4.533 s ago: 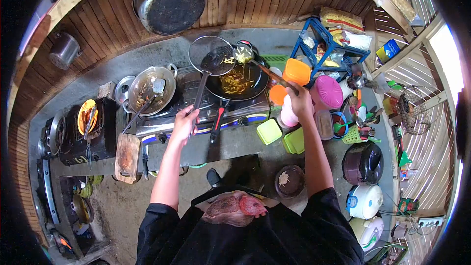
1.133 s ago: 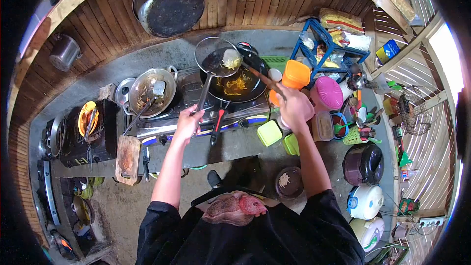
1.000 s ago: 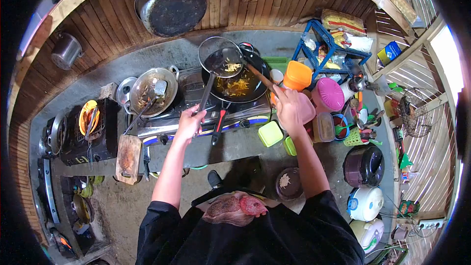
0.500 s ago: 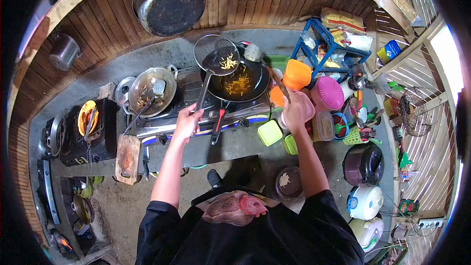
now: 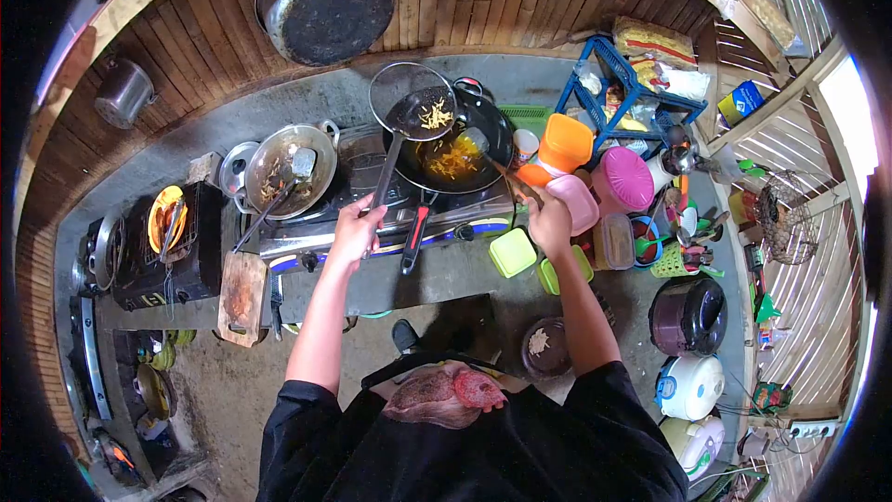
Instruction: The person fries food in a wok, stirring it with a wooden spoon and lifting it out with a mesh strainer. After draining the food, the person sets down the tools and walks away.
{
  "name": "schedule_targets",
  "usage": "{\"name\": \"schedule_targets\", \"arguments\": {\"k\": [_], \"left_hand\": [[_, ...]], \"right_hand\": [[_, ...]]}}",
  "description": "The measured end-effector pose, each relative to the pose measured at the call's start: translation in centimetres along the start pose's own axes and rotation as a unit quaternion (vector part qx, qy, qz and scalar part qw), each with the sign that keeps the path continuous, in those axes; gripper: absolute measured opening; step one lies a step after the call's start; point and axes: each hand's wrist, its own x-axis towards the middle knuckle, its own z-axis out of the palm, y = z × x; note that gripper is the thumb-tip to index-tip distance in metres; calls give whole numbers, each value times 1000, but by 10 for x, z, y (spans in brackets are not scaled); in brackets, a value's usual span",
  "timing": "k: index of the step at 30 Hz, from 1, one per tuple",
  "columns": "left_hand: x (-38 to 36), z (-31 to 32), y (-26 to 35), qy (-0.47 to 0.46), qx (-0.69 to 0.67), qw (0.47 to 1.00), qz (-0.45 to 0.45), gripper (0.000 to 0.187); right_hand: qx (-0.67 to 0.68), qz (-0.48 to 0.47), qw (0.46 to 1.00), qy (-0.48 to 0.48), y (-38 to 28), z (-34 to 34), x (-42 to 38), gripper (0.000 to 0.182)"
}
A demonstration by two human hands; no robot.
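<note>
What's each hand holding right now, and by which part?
Left hand: the mesh strainer, by the near end of its long handle. Right hand: the spatula, by the near end of its wooden handle.

– Where can your left hand (image 5: 358,231) pass?
– Ahead and left, over the open stretch of stove (image 5: 360,165) between your strainer (image 5: 402,91) and the steel wok (image 5: 316,193)
– And your right hand (image 5: 549,223)?
– Little room rightward: a pink container (image 5: 574,203) stands just beside it, an orange tub (image 5: 566,141) beyond, green boxes (image 5: 512,253) nearer you. Between your hands, the pan's handle (image 5: 414,234) juts over the counter (image 5: 455,271)
</note>
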Motion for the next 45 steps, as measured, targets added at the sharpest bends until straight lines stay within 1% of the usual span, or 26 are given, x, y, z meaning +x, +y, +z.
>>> {"name": "schedule_targets", "arguments": {"k": [2,6,8,9,11,13,15,17,18,20,24,26,27,28,30,31,32,34,35,36,37,38,39,43,45], "left_hand": [[0,0,1,-1,-2,1000,1,38],[0,0,5,-5,1,1000,-1,39],[1,-1,4,-6,-2,1000,0,39],[1,-1,4,-7,1,1000,-1,39],[1,0,4,-8,2,1000,0,38],[-1,0,4,15,1,1000,-7,38],[-2,-1,5,19,3,1000,-7,38],[-2,-1,4,20,4,1000,-8,37],[-2,-1,4,22,7,1000,-4,36],[-1,-2,3,22,11,1000,1,35],[1,-2,2,20,12,1000,10,31],[0,-2,3,28,16,999,7,30],[0,-2,3,25,18,999,8,31],[0,-2,3,23,19,1000,9,32],[1,-3,1,22,21,1000,8,34],[1,-2,0,21,23,999,7,35],[0,-2,1,21,23,999,7,35],[-2,1,3,12,23,1000,-2,38],[-2,3,3,12,23,1000,-1,38],[-3,4,3,3,17,1000,-5,39],[-4,6,4,-5,10,1000,-8,39],[-5,8,5,-5,9,1000,-8,39],[-6,9,6,-9,8,1000,-9,40],[-8,5,6,-29,2,999,-21,42],[-7,4,4,-24,-1,1000,-16,43]], "right_hand": [[67,58,995,-50,-3,-4,-1,30],[83,53,993,-72,2,4,1,27],[172,18,982,-82,15,20,4,27],[172,18,982,-81,17,22,5,27],[215,48,969,-115,19,25,7,28],[237,56,963,-117,21,28,8,29],[259,66,957,-117,17,21,8,29],[291,202,917,-180,1,-2,9,29],[291,202,918,-180,8,3,11,29],[293,71,950,-86,32,16,15,27],[270,56,959,-71,17,-22,23,26],[167,41,985,-33,6,-44,25,26],[201,29,978,-39,12,-44,29,28],[201,30,978,-39,16,-43,31,28],[150,62,987,-5,19,-43,35,30],[160,85,983,-23,6,-53,34,31],[160,85,983,-24,-3,-55,33,31],[82,35,996,7,-26,-61,28,34],[100,46,994,-10,-44,-68,22,33],[100,46,994,-10,-42,-59,20,33],[79,-57,995,27,-37,-47,20,32],[58,-161,983,63,-32,-36,19,30],[37,-194,978,74,-39,-38,15,30],[-2,-209,974,88,-46,-41,12,31],[-30,-239,965,103,-46,-42,11,32]]}}
